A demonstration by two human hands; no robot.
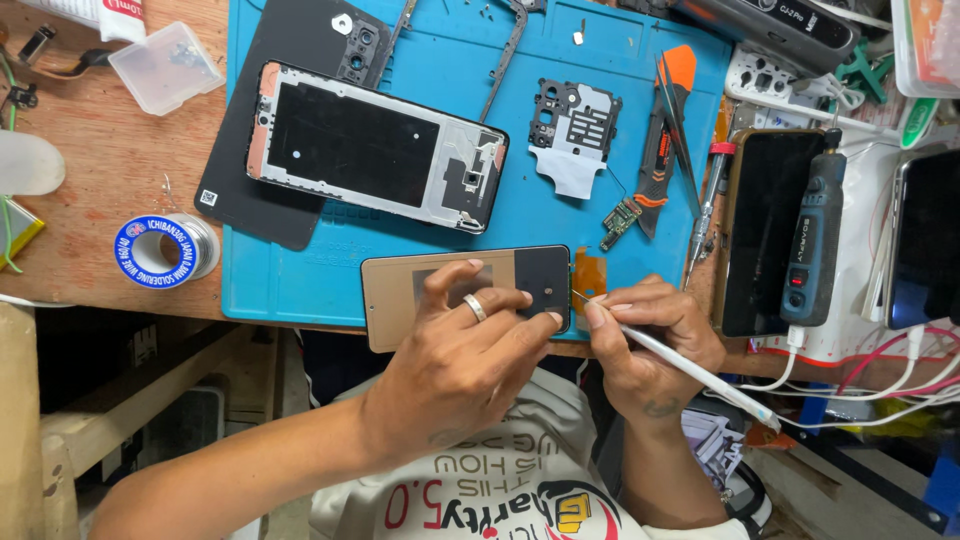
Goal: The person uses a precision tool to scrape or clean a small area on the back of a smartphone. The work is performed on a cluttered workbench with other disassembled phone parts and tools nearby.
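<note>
A round solder reel with a blue label lies left. Two dark phone screens lie right.

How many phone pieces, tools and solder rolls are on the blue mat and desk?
Phone pieces: 4 (gold back panel, phone frame, black back cover, camera bracket)
Tools: 3 (white pointed tool, rotary tool, orange-handled knife)
Solder rolls: 1
Total: 8
</note>
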